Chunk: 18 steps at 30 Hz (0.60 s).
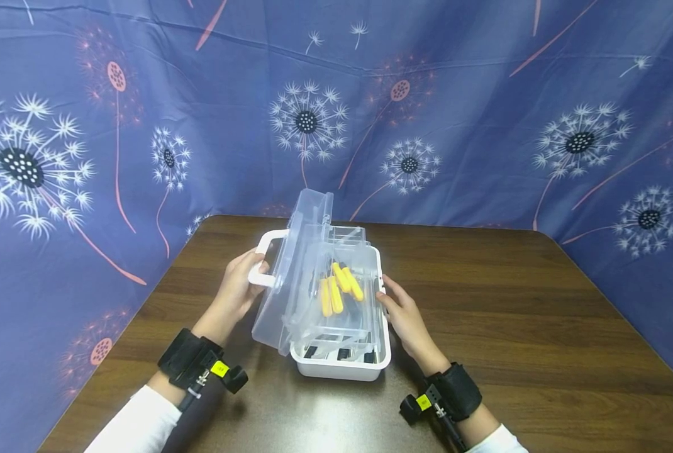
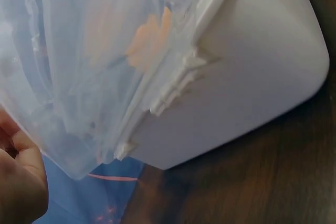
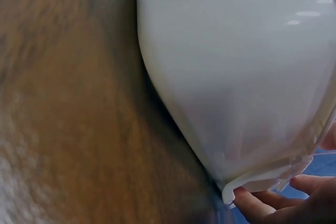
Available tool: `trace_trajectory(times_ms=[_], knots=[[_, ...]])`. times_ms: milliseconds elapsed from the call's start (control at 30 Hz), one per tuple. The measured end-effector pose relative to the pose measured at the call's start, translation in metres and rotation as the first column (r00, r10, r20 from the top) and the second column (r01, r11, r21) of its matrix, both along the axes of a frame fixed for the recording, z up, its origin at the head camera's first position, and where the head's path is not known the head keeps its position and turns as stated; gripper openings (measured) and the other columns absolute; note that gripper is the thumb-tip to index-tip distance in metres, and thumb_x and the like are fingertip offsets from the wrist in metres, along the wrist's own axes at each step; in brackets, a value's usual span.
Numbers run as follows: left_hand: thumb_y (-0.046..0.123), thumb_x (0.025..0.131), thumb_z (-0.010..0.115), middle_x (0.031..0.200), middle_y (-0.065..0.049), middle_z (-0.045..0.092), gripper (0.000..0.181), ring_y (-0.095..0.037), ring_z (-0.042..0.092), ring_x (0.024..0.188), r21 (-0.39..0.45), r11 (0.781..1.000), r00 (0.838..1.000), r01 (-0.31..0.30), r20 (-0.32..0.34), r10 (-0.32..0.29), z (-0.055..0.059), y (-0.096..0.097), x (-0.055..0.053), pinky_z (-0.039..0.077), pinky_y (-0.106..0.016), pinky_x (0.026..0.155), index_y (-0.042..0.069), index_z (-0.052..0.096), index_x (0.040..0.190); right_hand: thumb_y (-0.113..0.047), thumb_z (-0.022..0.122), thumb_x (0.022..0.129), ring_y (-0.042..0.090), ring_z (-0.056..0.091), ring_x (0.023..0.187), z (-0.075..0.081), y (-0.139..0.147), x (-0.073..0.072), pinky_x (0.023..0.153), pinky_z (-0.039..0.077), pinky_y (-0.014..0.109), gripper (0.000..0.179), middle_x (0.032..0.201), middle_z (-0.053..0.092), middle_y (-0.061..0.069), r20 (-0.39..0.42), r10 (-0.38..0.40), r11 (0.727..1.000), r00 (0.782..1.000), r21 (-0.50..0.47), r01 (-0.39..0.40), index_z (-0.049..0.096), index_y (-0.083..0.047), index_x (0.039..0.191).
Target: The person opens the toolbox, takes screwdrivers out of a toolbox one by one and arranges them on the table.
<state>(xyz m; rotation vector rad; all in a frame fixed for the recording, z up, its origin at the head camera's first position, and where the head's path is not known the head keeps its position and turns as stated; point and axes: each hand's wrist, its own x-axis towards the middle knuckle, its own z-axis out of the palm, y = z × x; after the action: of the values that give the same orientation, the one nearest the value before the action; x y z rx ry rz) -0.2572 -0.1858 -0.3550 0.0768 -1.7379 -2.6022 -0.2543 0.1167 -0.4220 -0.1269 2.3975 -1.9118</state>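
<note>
On a wooden tabletop (image 1: 512, 302), a seemingly light, stiff box (image 1: 341, 372) is best held thus: left hand (image 1: 237, 283) clamped round handle (image 1: 261, 278), right hand (image 1: 409, 319) gripping side (image 1: 385, 343).

No words, brands or numbers can be read. In the head view, two small yellow labels bear dark marks, too tiny and blurred to make out. The first yellow label (image 1: 219, 369) is on the mount of the black left-wrist camera (image 1: 236, 380), out past the near left corner of the white box (image 1: 339, 371), toward the left edge of the table (image 1: 483, 302). The second yellow label (image 1: 423, 402) is on the mount of the black right-wrist camera (image 1: 411, 409), off the box's near right corner.
</note>
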Motion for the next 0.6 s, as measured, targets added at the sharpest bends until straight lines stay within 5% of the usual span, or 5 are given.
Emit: trace_trajectory(times_ms=[100,400,600], knots=[[0.009,0.097,0.038,0.06,0.009,0.045,0.021,0.001,0.043,0.053,-0.009,1.0,1.0,0.003,0.006,-0.003,-0.002,-0.004,0.001,0.033,-0.013,0.044,0.011,0.057,0.103,-0.028,0.045,0.1,0.041,0.041,0.136,0.0,0.0,0.0,0.103,0.044,0.053,0.054,0.155,0.029,0.018,0.001,-0.002,1.0,1.0,0.003,0.002,0.031,-0.012,0.15],[0.013,0.098,0.039,0.076,0.011,0.059,0.029,-0.002,0.056,0.068,-0.12,0.993,1.0,-0.02,0.019,0.022,-0.01,-0.018,0.004,0.05,-0.015,0.062,0.022,0.063,0.084,-0.024,0.044,0.101,0.039,0.047,0.131,0.0,0.001,0.0,0.101,0.047,0.051,0.052,0.153,0.032,0.019,0.007,-0.008,1.0,1.0,-0.03,0.009,0.031,-0.011,0.15],[0.02,0.101,0.041,0.071,0.012,0.058,0.039,-0.002,0.054,0.067,-0.123,0.992,0.998,-0.042,0.042,0.047,-0.016,-0.026,0.007,0.049,-0.016,0.064,0.024,0.065,0.07,-0.024,0.044,0.101,0.041,0.046,0.132,0.0,0.0,0.001,0.101,0.047,0.051,0.052,0.153,0.032,0.019,0.01,-0.013,0.999,1.0,-0.029,0.014,0.032,-0.011,0.149]])
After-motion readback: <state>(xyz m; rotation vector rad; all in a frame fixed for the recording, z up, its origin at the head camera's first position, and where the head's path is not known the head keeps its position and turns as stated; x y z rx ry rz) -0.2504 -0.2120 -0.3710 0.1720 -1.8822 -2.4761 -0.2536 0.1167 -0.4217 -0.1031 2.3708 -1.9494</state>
